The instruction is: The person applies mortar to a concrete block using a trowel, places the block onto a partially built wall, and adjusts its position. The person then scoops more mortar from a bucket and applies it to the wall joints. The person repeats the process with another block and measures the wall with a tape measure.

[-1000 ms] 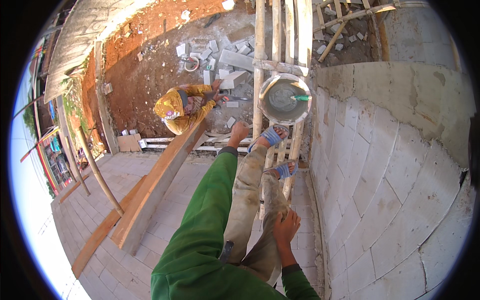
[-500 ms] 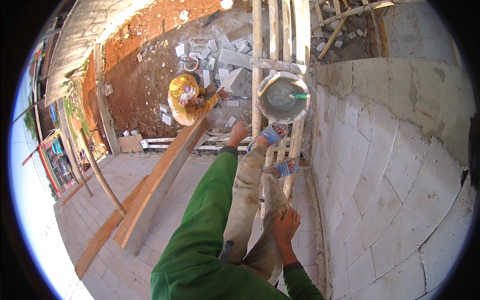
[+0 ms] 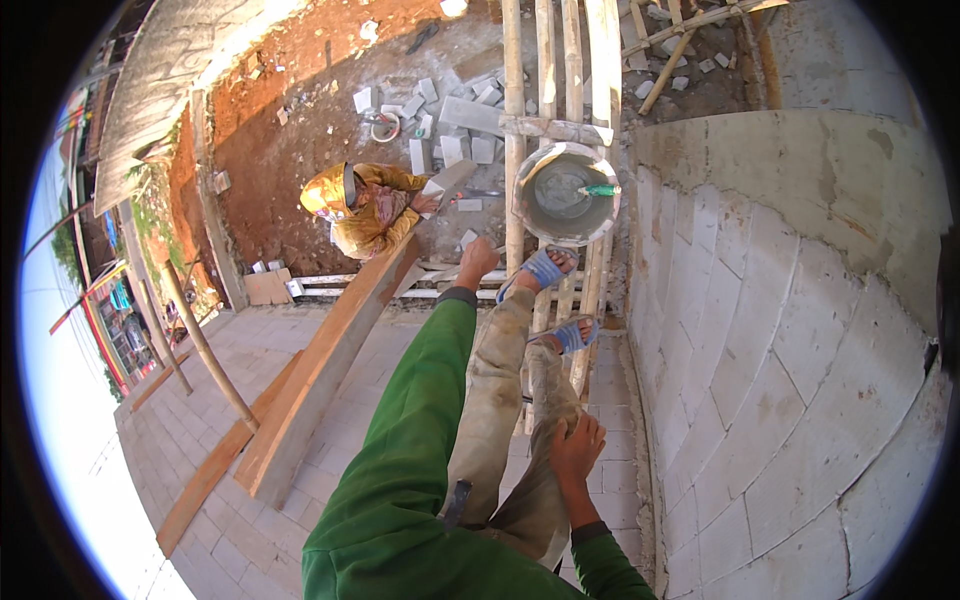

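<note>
My left arm, in a green sleeve, reaches forward, and my left hand (image 3: 478,262) is closed in a fist near the bamboo scaffold. What it holds, if anything, is hidden. My right hand (image 3: 578,448) lies on the knee of my brown trousers (image 3: 497,355), its fingers stretched over the cloth. Ahead of my feet, in blue striped sandals (image 3: 550,268), a bucket (image 3: 522,205) of wet grey mortar stands on the bamboo poles (image 3: 515,90). A green-handled tool (image 3: 600,190) rests in it. Below, a co-worker in yellow (image 3: 385,215) holds a pale block (image 3: 447,184).
A pale block wall (image 3: 740,330), partly plastered, rises close on my right. A long wooden beam (image 3: 325,365) slants across on the left, near a bamboo prop (image 3: 205,335). Loose blocks (image 3: 470,116) and a small pail (image 3: 384,127) lie on the ground below.
The co-worker has lifted a pale block off the pile and turned, with the head shifting left. My hands and the mortar bucket stay nearly where they were.
</note>
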`<state>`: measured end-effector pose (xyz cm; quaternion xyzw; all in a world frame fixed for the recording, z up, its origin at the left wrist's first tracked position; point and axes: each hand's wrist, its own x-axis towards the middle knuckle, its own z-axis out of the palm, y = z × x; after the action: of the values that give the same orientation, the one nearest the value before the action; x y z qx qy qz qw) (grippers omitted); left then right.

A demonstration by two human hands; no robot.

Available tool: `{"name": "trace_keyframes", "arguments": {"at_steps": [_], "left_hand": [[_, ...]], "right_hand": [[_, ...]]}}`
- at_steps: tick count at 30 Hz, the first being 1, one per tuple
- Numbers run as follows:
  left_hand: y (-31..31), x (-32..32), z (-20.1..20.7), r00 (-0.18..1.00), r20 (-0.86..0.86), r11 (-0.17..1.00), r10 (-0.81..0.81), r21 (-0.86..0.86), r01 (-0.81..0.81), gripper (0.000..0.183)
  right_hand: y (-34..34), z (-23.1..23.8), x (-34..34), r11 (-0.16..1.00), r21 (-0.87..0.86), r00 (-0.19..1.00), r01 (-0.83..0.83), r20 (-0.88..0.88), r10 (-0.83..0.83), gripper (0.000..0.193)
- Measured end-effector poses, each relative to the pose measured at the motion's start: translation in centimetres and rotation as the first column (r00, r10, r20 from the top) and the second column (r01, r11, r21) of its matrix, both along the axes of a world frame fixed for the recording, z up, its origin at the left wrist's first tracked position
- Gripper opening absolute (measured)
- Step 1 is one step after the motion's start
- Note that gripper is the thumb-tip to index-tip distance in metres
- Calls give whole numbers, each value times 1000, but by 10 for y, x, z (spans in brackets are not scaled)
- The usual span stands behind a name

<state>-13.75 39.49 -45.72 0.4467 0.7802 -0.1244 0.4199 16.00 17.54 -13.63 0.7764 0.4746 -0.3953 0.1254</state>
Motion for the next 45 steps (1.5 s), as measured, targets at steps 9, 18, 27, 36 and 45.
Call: {"name": "trace_keyframes", "arguments": {"at_steps": [9, 18, 27, 36, 45], "left_hand": [[20, -10, 49, 995, -89, 984, -38, -174, 22, 45], [15, -3, 111, 765, -539, 881, -352, 85, 466, 85], [21, -55, 152, 617, -586, 851, -525, -346, 395, 86], [-46, -83, 305, 760, -495, 862, -421, 42, 504, 113], [-53, -61, 630, 749, -328, 744, -575, 169, 646, 122]], "right_hand": [[6, -2, 7, 1000, -15, 1000, 3, -12, -4, 46], [6, -3, 13, 998, -59, 1000, -18, -6, 18, 46], [-1, -5, 17, 1000, 4, 1000, 0, -28, 0, 43], [-14, 1, 24, 994, 4, 991, 106, -81, -105, 49], [-3, 7, 40, 949, 98, 944, 299, -172, -280, 55]]}}
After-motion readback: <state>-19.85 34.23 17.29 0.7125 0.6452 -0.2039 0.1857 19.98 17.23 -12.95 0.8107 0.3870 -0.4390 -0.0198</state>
